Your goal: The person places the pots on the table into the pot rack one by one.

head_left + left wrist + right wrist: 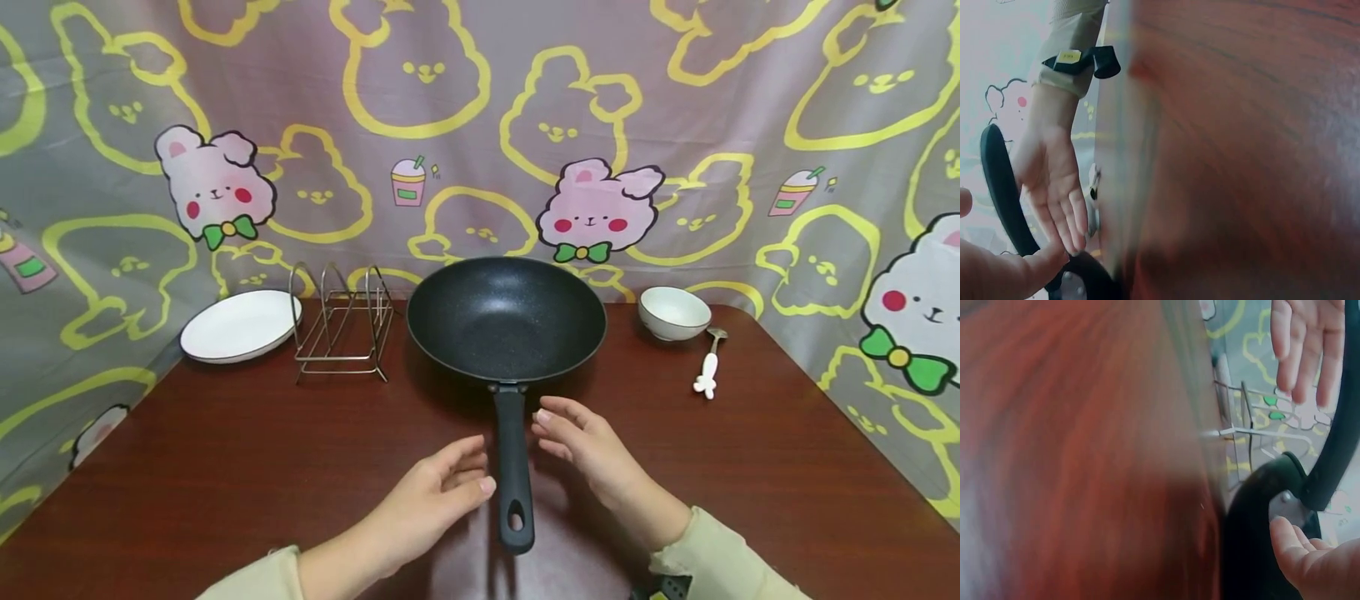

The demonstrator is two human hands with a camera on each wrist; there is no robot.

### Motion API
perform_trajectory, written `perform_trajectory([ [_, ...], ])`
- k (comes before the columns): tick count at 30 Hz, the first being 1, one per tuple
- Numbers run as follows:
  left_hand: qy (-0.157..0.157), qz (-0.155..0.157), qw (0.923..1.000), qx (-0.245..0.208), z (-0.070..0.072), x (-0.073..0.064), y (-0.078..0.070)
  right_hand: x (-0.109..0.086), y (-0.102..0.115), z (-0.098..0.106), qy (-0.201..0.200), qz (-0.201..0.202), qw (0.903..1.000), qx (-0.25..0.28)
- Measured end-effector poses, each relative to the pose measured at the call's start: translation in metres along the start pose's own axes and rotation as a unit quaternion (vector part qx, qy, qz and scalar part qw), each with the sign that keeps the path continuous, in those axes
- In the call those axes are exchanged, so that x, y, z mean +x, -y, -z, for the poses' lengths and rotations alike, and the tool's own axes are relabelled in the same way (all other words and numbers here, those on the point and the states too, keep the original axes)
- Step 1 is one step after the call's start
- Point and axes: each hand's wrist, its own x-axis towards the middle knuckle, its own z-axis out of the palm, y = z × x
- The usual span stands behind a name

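A black frying pan [506, 325] with a deep bowl shape stands mid-table, its black handle [513, 467] pointing toward me. Left of the handle is my left hand [431, 500], fingers loosely bent and holding nothing. My right hand [592, 450] hovers on the other side, near where the handle joins the pan, its fingers relaxed and apart from the handle. In the left wrist view, the handle [1004, 187] passes between the two hands. The right wrist view shows the pan's riveted bracket [1288, 506] close to the right fingertips.
A wire rack [341, 333] stands left of the pan, with a white plate [240, 327] beyond it at the table's left edge. To the right are a white bowl [673, 313] and a spoon with a white handle [707, 371]. A patterned curtain [465, 108] hangs behind the table [247, 467].
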Motion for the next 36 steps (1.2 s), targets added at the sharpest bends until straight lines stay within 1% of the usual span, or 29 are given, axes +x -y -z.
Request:
perform_trajectory([
  [3, 0.010, 0.008, 0.9998, -0.015, -0.005, 0.001, 0.002, 0.001, -0.005, -0.005, 0.020, -0.002, 0.9997, 0.015],
  [6, 0.025, 0.011, 0.9987, -0.043, -0.011, 0.003, 0.004, 0.003, -0.008, -0.008, 0.037, -0.004, 0.9991, 0.020],
  [8, 0.034, 0.010, 0.9976, -0.060, -0.014, 0.004, 0.004, 0.005, -0.009, -0.010, 0.042, -0.003, 0.9989, 0.020],
  [10, 0.040, 0.009, 0.9969, -0.067, -0.017, 0.005, 0.004, 0.007, -0.009, -0.012, 0.045, -0.003, 0.9987, 0.024],
  [15, 0.034, 0.012, 0.9970, -0.069, -0.024, 0.005, 0.004, 0.011, -0.009, -0.017, 0.054, -0.001, 0.9977, 0.042],
  [23, 0.024, 0.027, 0.9935, -0.108, -0.031, 0.006, 0.004, 0.014, -0.010, -0.023, 0.065, -0.010, 0.9956, 0.068],
  [28, 0.026, 0.024, 0.9921, -0.120, -0.032, 0.006, 0.004, 0.016, -0.010, -0.026, 0.061, -0.019, 0.9939, 0.090],
  [31, 0.026, 0.023, 0.9907, -0.132, -0.033, 0.006, 0.003, 0.017, -0.011, -0.027, 0.066, -0.016, 0.9920, 0.107],
  [36, 0.022, 0.006, 0.9894, -0.144, -0.036, 0.006, 0.004, 0.016, -0.011, -0.030, 0.084, -0.006, 0.9852, 0.149],
])
